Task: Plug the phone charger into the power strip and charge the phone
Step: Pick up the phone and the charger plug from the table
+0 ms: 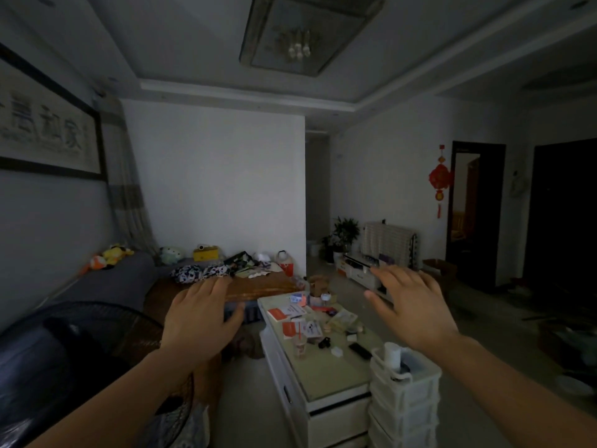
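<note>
My left hand (202, 315) and my right hand (412, 307) are both raised in front of me, palms forward, fingers spread, holding nothing. Between and below them stands a white coffee table (326, 373) with a glass top. On it lie a flat black object that may be a phone (361, 350), a small white block (337, 351) and a small black item (324, 342). I cannot make out a power strip or a charger cable in this dim room.
Red and white packets (289, 328) and a plastic cup (300, 347) clutter the table. White stacked drawers (405, 402) with a white bottle stand at its near right corner. A dark fan (80, 360) is at lower left, a sofa (116, 282) behind it, a TV cabinet (358, 270) far right.
</note>
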{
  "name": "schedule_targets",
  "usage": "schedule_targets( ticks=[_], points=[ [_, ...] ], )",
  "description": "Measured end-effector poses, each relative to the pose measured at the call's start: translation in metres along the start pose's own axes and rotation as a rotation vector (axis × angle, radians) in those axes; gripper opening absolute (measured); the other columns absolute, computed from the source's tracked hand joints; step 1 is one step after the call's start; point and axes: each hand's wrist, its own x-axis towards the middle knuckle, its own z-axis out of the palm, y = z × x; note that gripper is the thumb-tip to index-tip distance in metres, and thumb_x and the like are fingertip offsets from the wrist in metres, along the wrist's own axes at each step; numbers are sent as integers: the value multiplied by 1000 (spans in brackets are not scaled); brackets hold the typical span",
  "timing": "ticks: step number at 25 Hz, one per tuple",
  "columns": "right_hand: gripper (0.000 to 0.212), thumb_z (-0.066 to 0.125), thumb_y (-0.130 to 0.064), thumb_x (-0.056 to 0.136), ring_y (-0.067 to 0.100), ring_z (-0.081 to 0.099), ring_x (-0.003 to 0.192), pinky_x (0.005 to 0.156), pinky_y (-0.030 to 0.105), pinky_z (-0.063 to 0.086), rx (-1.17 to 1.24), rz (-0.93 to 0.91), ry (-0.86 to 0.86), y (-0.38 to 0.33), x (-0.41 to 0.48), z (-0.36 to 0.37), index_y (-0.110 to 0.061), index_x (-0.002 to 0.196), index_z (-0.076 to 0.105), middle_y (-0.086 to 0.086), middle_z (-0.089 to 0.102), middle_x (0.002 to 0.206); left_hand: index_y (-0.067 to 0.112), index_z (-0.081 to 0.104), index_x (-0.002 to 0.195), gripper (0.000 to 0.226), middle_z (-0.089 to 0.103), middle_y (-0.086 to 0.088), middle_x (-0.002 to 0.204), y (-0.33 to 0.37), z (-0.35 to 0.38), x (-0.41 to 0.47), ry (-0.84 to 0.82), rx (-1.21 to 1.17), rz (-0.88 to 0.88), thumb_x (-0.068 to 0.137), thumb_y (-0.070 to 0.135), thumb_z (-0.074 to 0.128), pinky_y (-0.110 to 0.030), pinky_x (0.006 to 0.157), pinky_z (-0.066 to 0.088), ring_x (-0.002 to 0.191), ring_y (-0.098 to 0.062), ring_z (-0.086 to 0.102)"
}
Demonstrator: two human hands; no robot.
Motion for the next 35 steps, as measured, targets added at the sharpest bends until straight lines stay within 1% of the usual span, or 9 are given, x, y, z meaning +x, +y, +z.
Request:
schedule_targets(
  ticks=[5,9,13,18,22,28,30,33,35],
  points=[
    [56,31,-56,91,19,36,134,110,39,28,16,-28,-20,58,76,80,-26,138,35,-1,44,145,22,43,130,56,51,-4,137,11,88,73,17,46,-21,84,53,46,-44,99,40,124,-27,47],
    [55,33,-53,92,20,35,135,111,39,24,-1,-106,-39,116,152,136,-24,139,36,1,44,145,24,45,129,57,54,-4,134,27,160,142,20,68,-138,81,55,49,-45,98,40,122,-27,49],
    [55,33,-54,91,19,35,135,112,38,22,-32,-165,-58,159,214,191,-25,138,37,0,46,143,26,42,130,60,53,-1,135,41,221,199,-7,98,-200,80,58,44,-43,99,41,122,-23,49],
    [54,38,-51,91,20,36,134,111,39,24,35,-194,-107,186,277,275,-23,136,39,1,47,143,25,35,136,65,46,-1,142,39,295,258,-86,104,-188,80,59,42,-43,104,35,129,-23,42],
    [51,44,-47,90,22,41,131,110,40,24,65,-197,-104,198,330,347,-21,134,43,4,52,139,26,41,130,60,48,-1,139,28,363,310,-142,98,-154,80,57,32,-42,103,37,126,-22,44],
    [55,44,-47,91,23,39,131,108,37,24,58,-193,-155,211,427,466,-19,138,39,6,48,142,20,45,124,51,53,-5,133,-4,475,404,-184,61,-112,84,51,45,-40,99,39,120,-24,48],
    [54,46,-46,89,26,47,125,106,38,31,64,-188,-173,216,457,504,-15,134,45,9,54,135,20,44,127,53,52,-5,134,-14,510,440,-194,68,-71,84,51,47,-38,101,37,121,-24,48],
    [51,43,-48,84,31,63,101,90,40,45,123,-181,-156,227,488,560,-13,117,60,12,68,111,20,39,133,58,47,-4,139,-19,562,486,-254,45,-58,84,49,51,-38,104,33,126,-24,43],
    [51,41,-48,83,30,62,100,88,38,45,137,-161,-194,239,497,592,-14,117,60,11,68,110,20,38,135,61,45,-4,143,-16,597,500,-290,26,-52,83,48,53,-39,105,32,129,-23,41]
  ],
)
